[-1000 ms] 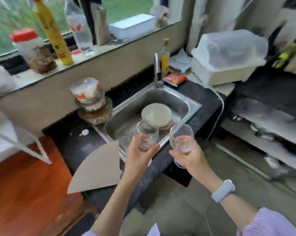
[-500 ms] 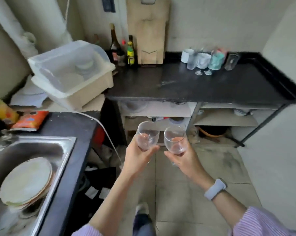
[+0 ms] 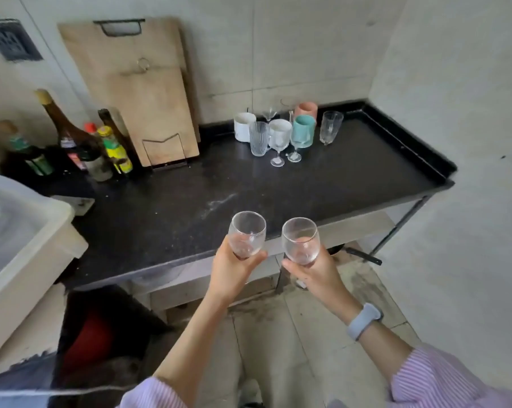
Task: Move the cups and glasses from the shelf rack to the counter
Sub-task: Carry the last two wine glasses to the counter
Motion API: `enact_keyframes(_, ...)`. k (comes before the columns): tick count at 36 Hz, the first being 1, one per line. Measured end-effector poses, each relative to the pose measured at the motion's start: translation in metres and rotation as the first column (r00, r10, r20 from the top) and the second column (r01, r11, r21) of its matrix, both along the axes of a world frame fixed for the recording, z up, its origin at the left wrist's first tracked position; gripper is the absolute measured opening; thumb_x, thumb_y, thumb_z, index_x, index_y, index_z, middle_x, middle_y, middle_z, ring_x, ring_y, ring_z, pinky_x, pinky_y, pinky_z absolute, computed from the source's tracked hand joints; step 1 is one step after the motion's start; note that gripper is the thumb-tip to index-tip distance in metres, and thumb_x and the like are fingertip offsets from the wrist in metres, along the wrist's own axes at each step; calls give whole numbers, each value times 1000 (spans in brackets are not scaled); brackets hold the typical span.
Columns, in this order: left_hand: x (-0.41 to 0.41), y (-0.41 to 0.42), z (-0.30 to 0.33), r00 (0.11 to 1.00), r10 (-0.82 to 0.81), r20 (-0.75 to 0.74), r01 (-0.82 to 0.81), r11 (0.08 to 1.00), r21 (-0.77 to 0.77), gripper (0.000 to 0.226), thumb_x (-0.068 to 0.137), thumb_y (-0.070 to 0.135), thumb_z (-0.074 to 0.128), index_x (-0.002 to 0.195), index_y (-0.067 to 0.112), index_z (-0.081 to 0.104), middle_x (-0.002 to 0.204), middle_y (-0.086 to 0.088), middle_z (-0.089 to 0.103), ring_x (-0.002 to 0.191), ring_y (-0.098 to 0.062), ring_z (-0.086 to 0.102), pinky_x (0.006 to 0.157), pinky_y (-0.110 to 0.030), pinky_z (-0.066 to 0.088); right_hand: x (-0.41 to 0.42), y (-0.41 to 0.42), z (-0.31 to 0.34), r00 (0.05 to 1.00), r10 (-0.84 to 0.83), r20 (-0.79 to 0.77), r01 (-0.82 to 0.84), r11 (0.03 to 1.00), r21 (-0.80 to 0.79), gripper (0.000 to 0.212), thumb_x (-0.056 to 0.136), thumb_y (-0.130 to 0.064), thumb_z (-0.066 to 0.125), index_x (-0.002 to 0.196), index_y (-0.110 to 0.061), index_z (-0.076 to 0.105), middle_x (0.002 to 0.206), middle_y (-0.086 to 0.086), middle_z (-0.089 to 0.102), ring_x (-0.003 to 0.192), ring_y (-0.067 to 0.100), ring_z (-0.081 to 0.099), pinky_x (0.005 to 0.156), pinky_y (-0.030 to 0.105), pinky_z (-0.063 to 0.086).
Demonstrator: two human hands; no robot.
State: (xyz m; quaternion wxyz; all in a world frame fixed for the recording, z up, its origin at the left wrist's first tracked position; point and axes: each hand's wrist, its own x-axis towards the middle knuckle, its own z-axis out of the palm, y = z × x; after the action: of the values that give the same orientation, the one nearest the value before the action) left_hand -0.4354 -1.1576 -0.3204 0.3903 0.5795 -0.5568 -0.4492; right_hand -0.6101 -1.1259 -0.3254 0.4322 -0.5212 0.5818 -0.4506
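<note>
My left hand (image 3: 232, 267) grips a clear wine glass (image 3: 247, 232) by the bowl, upright, over the front edge of the black counter (image 3: 190, 201). My right hand (image 3: 315, 270) holds a second clear wine glass (image 3: 300, 240) upright, just right of the first and in front of the counter's edge. At the back of the counter stands a cluster of cups and glasses: a white mug (image 3: 243, 126), a ribbed glass (image 3: 259, 139), two stemmed glasses (image 3: 279, 139), a teal cup (image 3: 304, 131), a pink cup (image 3: 306, 110) and a tall clear glass (image 3: 330, 126).
Several bottles (image 3: 72, 139) stand at the counter's back left beside wooden cutting boards (image 3: 143, 92) leaning on the wall. A plastic bin (image 3: 22, 240) sits at the left. A lower shelf (image 3: 355, 231) runs under the counter. The right wall is close.
The view has swung from the sink to the black counter, and I have come much closer to it. Both hands still carry the wine glasses, now at its front edge.
</note>
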Motion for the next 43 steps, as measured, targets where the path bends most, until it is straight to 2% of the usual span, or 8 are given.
enact_keyframes(7, -51, -100, -6, 992, -117, -48, 121, 989, 84, 27, 73, 23, 74, 90, 22, 52, 80, -7, 63, 59, -14, 56, 52, -21, 44, -47, -78, -7, 990, -142, -13, 142, 988, 56, 30, 76, -14, 72, 96, -7, 51, 73, -3, 56, 58, 0, 52, 53, 13, 42)
enact_keyframes(12, -103, -162, -20, 988, -138, -72, 145, 983, 113, 32, 72, 20, 76, 95, 23, 54, 83, 2, 62, 47, 7, 54, 43, -7, 43, -93, -135, -23, 978, -207, -8, 207, 974, 89, 31, 76, -16, 72, 97, -16, 49, 72, -6, 53, 59, 4, 50, 55, 20, 40)
enact_keyframes(19, -180, -254, -49, 988, -146, -52, 153, 975, 164, 36, 71, 25, 77, 98, 25, 55, 89, 9, 62, 82, -9, 60, 64, -14, 45, -163, -230, -55, 963, -268, -32, 269, 955, 120, 35, 74, -17, 74, 98, -22, 49, 87, 1, 61, 61, -6, 58, 54, 9, 47)
enact_keyframes(23, -228, -303, -67, 985, -171, -36, 175, 962, 208, 36, 71, 26, 77, 98, 26, 53, 93, 5, 64, 83, -7, 61, 63, -14, 45, -202, -284, -72, 967, -256, -8, 254, 955, 153, 39, 74, -14, 73, 94, -28, 44, 86, -2, 57, 61, -10, 57, 52, 7, 46)
enact_keyframes(29, -281, -366, -91, 979, -197, -43, 202, 951, 236, 33, 75, 22, 74, 97, 24, 49, 82, 7, 61, 54, 13, 55, 48, -2, 42, -251, -356, -92, 962, -272, -15, 270, 948, 168, 46, 74, -15, 73, 106, -25, 43, 92, -5, 57, 71, -13, 58, 54, 5, 46)
enact_keyframes(38, -329, -435, -121, 986, -161, 44, 148, 966, 213, 38, 71, 24, 76, 98, 24, 50, 87, 14, 58, 77, 3, 55, 59, -6, 39, -306, -431, -124, 941, -310, -134, 330, 929, 169, 56, 69, -24, 77, 113, -31, 43, 112, -2, 54, 103, 8, 54, 82, 19, 45)
enact_keyframes(41, -339, -449, -130, 994, -103, 32, 95, 977, 191, 42, 71, 21, 77, 102, 24, 50, 90, 15, 58, 80, 3, 55, 62, -2, 41, -318, -448, -130, 941, -321, -105, 334, 930, 153, 57, 70, -20, 77, 112, -33, 41, 103, -17, 54, 94, -9, 55, 73, 2, 42)
enact_keyframes(43, -344, -456, -134, 998, -55, 30, 49, 985, 168, 42, 71, 19, 77, 102, 24, 49, 89, 18, 57, 80, 3, 55, 64, 4, 37, -322, -457, -135, 942, -323, -94, 335, 926, 172, 56, 70, -21, 77, 111, -35, 41, 101, -18, 54, 91, -9, 56, 68, 3, 44)
